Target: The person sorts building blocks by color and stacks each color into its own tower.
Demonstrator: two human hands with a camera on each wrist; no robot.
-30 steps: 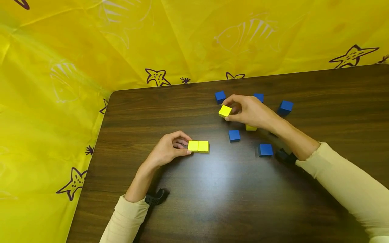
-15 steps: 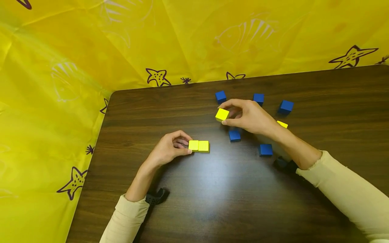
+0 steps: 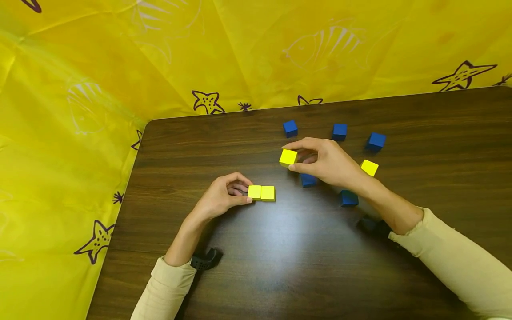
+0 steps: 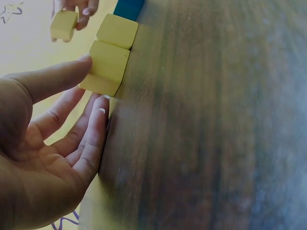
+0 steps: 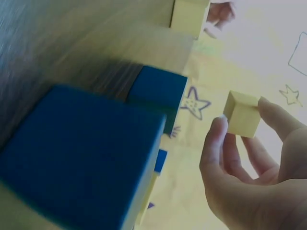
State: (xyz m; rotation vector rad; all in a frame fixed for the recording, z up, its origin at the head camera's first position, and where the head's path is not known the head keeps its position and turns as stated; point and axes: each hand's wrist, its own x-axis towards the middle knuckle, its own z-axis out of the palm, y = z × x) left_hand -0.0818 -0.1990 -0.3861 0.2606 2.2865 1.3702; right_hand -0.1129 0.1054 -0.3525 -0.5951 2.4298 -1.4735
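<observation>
Two yellow cubes lie side by side on the table, a left one point(image 3: 254, 192) and a right one point(image 3: 268, 193), their faces together. My left hand point(image 3: 218, 195) holds the left cube at its outer end between thumb and fingers; the left wrist view shows the thumb point(image 4: 76, 72) on its side. Raised above the table, another yellow cube point(image 3: 288, 158) is pinched between the thumb and fingers of my right hand point(image 3: 326, 162). That hand partly covers a blue cube point(image 3: 308, 180) below it. A further yellow cube point(image 3: 369, 167) lies beside the right wrist.
Blue cubes stand farther back: one at left point(image 3: 290, 128), one in the middle point(image 3: 339, 132), one at right point(image 3: 376, 142). Another blue cube point(image 3: 349, 198) sits near the right forearm. A yellow patterned cloth point(image 3: 248, 53) borders the dark wooden table point(image 3: 272, 266).
My right hand has moved left and toward me with its yellow cube, uncovering the yellow cube by the wrist and a blue one behind. The left hand and its two cubes have stayed put.
</observation>
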